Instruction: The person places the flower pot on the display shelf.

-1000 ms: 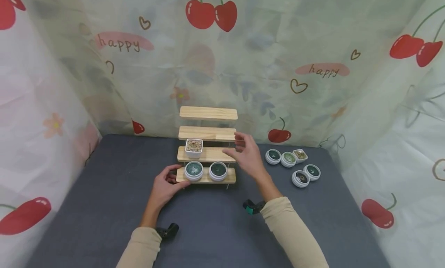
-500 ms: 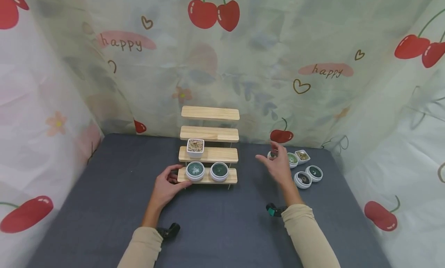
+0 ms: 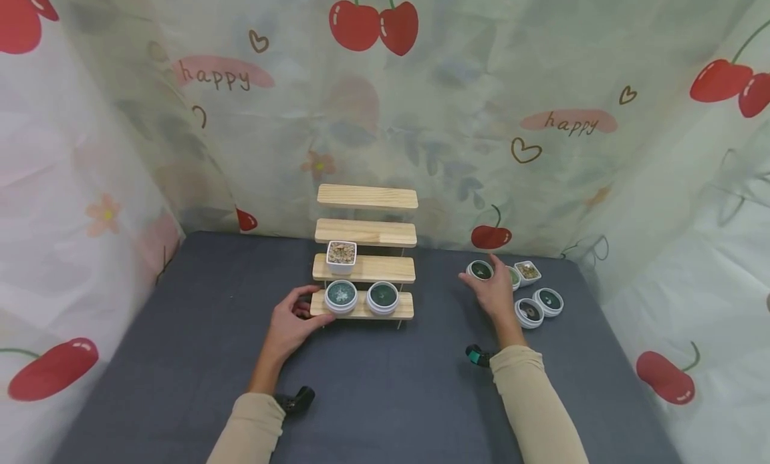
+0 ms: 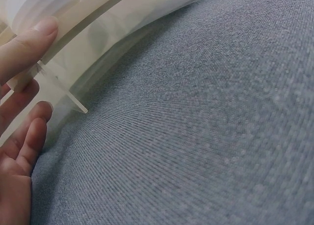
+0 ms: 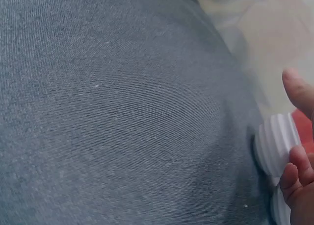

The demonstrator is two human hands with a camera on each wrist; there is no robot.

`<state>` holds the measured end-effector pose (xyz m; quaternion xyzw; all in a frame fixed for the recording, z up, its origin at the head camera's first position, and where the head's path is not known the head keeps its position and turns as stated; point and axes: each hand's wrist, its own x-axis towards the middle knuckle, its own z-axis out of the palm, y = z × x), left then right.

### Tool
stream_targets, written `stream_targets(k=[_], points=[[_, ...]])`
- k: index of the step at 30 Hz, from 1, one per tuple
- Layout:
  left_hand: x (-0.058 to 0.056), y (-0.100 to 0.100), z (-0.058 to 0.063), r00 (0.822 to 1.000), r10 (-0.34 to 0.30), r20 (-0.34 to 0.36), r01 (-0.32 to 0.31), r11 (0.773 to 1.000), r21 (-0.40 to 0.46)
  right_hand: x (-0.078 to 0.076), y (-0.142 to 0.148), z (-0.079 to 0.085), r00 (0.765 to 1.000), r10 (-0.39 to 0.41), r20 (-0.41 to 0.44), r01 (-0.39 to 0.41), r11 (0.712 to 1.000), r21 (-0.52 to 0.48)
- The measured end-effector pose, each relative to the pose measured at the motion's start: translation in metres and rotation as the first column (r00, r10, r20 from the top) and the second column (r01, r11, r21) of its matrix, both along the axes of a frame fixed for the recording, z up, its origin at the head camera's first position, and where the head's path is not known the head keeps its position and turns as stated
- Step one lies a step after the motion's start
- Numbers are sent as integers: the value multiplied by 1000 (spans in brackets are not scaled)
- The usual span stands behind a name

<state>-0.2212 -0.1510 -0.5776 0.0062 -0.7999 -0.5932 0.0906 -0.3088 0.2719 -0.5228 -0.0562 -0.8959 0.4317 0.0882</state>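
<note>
A four-tier wooden display stand (image 3: 367, 232) faces me. My left hand (image 3: 290, 323) grips the left end of its lowest shelf (image 4: 83, 21), thumb on the front edge. Beside that thumb sits a round white pot with a speckled green top (image 3: 341, 296); a dark green one (image 3: 383, 297) stands to its right. A square white pot of pebbles (image 3: 341, 257) is on the second shelf up. At the right, my right hand (image 3: 494, 291) reaches around a round white pot with a dark green top (image 3: 480, 270), thumb and fingers spread on either side. The thumb (image 5: 299, 90) shows apart from its ribbed wall (image 5: 275, 141).
Close to my right hand are a light green round pot (image 3: 515, 277) and a square pot (image 3: 527, 272). A brown-topped pot (image 3: 529, 313) and another green one (image 3: 549, 301) stand nearer me. A cherry-print curtain (image 3: 469, 116) walls the dark cloth-covered table (image 3: 385, 397).
My right hand has left the stand, moved right to the pots on the table and come down around the dark green one. The left hand has stayed on the lowest shelf.
</note>
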Motion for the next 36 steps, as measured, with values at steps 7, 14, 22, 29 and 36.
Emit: stream_targets(k=[7,14,22,29,36], points=[[1,1,2,1000,0,1,0,1000,11,-3,0,-8,1000,-25,7,24,998,62],[1,1,1,1000,0,10,0,1000,10,-2,-5,-12,999,-36,23,33,989,142],[2,1,1,1000,0,4,0,1000,5,-1,-13,-14,996,-64,60,55,988,144],[1,1,0,1000,1,3,-1,1000,2,3,-13,-9,995,-60,76,48,987,151],[1,2,2,1000,4,10,-4,1000,-11,6,-25,-5,999,-52,-12,54,982,180]])
